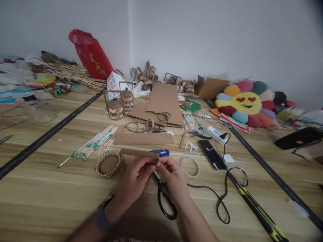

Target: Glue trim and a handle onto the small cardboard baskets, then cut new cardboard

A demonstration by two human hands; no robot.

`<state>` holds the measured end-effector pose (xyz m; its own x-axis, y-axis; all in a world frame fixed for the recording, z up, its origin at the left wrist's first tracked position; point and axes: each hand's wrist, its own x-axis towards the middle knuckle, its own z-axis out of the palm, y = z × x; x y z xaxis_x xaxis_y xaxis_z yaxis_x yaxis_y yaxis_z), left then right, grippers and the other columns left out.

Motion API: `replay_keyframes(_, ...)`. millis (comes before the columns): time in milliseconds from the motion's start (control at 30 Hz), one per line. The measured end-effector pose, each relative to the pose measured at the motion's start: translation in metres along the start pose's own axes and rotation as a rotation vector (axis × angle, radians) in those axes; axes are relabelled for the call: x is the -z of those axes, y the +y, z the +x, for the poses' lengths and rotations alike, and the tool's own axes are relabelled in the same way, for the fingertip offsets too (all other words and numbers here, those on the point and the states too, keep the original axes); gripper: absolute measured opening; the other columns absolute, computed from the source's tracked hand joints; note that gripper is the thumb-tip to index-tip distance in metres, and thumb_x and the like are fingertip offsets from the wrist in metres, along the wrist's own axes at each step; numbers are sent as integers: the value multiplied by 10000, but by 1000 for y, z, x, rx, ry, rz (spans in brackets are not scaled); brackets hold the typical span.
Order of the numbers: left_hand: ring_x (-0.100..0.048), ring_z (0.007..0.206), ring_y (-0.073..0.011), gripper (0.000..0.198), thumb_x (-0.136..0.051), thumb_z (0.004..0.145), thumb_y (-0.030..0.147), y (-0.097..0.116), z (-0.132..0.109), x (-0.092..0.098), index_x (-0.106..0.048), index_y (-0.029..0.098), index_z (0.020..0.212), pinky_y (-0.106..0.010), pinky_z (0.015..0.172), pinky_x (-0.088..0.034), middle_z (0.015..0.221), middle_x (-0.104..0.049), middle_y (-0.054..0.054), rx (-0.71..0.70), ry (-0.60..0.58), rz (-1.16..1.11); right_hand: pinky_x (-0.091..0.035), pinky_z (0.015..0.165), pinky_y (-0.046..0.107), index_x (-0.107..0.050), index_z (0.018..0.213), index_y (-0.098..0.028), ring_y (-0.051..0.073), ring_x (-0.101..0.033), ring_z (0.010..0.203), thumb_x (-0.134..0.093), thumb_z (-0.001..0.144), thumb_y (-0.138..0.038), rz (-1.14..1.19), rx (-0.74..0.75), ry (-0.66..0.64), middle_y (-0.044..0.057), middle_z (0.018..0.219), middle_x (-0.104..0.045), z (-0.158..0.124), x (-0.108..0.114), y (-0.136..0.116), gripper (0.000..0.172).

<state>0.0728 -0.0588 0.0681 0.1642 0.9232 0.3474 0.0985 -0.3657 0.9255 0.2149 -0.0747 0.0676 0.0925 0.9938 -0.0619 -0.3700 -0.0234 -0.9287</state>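
A bent corrugated cardboard strip (137, 153) is pinched at its right end between the fingers of my left hand (136, 176) and my right hand (175, 176). Its left part turns down beside a round stick-walled basket (108, 164) with a cardboard base. Black-handled scissors (166, 205) lie beneath my hands, partly covered by the right one. Just behind the strip shows a blue glue gun (163, 153), mostly hidden. To the right of my right hand is a roll of tape (189, 167).
Bundled sticks (93, 143) lie left; two small lidded baskets with handles (116, 109) stand behind them. Cardboard sheets (163, 97) fill the middle back. At right are a phone (210, 154), a power strip (217, 134), looping black cable (222, 201) and a flower cushion (246, 104).
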Motion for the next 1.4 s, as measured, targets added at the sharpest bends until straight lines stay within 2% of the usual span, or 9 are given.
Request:
replay_keyframes(167,-711,813,-193,151,-643,854,307,4,0,-1,-743,205,904,-285,754,-574,883,-759,-45,45,3,-7,-413,619,214,-653,731,-206,112,-534,641,-895,656,-441,-5,20,30,-41,679,-624,-3,-3,0,345)
replay_keyframes(367,-730,838,-241,265,-607,861,404,3,1,-9,-741,186,931,-332,741,-579,880,-781,-70,184,0,-25,-482,692,272,-675,813,-213,168,-616,721,-744,798,-442,-195,108,1,8,755,-688,-3,-1,-4,240)
replay_keyframes(767,-717,817,-220,255,-545,933,381,-4,-6,-15,-718,196,963,-321,720,-587,885,-772,-66,78,44,-10,-370,648,306,-655,871,-197,196,-599,690,-529,987,-326,-1310,836,124,31,737,-663,-7,-10,-29,214)
replay_keyframes(933,-676,1053,-220,270,-506,983,224,-7,-33,-6,-623,227,1227,-353,898,-573,1154,-710,-92,-178,71,310,-329,657,323,-608,769,-213,188,-581,627,-426,1041,-293,-1527,1014,172,17,642,-638,-6,-13,-34,336)
replay_keyframes(1067,-676,936,-173,304,-467,970,99,2,-60,19,-607,193,1224,-270,870,-559,989,-717,-64,-591,-53,536,-314,655,332,-567,695,-222,180,-556,584,-443,1029,-249,-1615,1064,212,7,590,-618,-6,-17,-33,357)
replay_keyframes(1133,-660,917,-178,331,-505,934,70,6,-67,32,-599,196,1227,-286,908,-538,953,-705,-59,-712,-22,590,-304,652,338,-555,670,-229,178,-543,570,-463,1022,-245,-1632,1071,213,7,574,-614,-6,-18,-32,364)
replay_keyframes(1200,-637,971,-203,357,-564,901,88,9,-65,42,-588,245,1221,-327,941,-517,1003,-679,-62,-662,160,593,-295,654,341,-569,672,-233,178,-541,574,-480,1020,-256,-1634,1057,185,15,583,-626,-6,-18,-31,360)
replay_keyframes(1300,-593,1103,-244,284,-529,953,220,13,-49,51,-566,253,1233,-375,968,-488,1159,-633,-94,-362,429,460,-291,659,343,-613,676,-235,181,-541,582,-514,1019,-342,-1592,974,85,28,608,-655,-6,-10,-32,372)
replay_keyframes(1400,-635,965,-241,359,-374,1029,438,17,-30,58,-654,212,1016,-341,864,-509,993,-685,-85,-94,258,276,-294,633,338,-617,620,-236,181,-508,549,-531,989,-501,-1415,818,23,20,563,-622,-3,2,-40,463)
